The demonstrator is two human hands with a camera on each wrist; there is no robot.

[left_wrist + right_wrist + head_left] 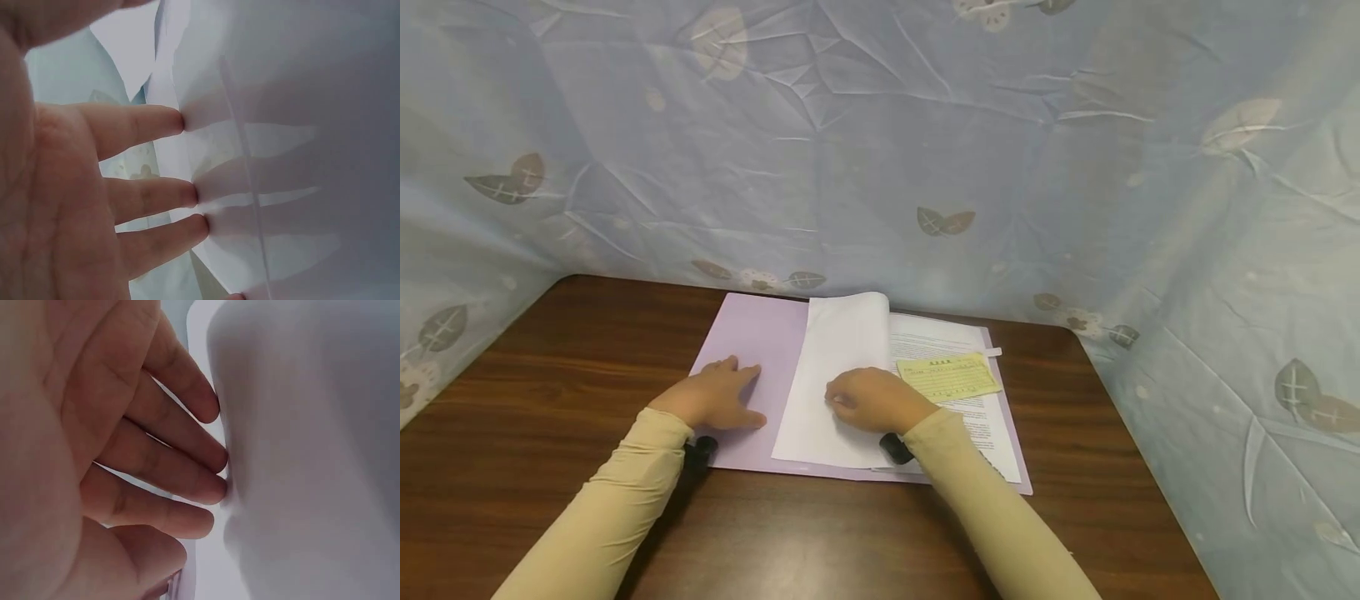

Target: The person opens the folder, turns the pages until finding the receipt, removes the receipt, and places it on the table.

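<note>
A light purple folder [760,333] lies spread open on the table. On its left cover rests my left hand [718,396], fingers spread; in the left wrist view its fingertips touch the smooth folder surface [325,156]. A blank white sheet [842,333] is turned over to the left, curving up at its far right corner. My right hand [880,400] rests on that sheet, with fingertips against the paper [306,456] in the right wrist view and nothing gripped. Printed pages [932,329] lie to its right, topped by a yellow form slip [951,377].
The brown wooden table [572,358] extends around the folder. A pale blue curtain [865,167] with leaf prints hangs behind the table and along its sides. A small white tab [994,352] sticks out past the folder's right edge.
</note>
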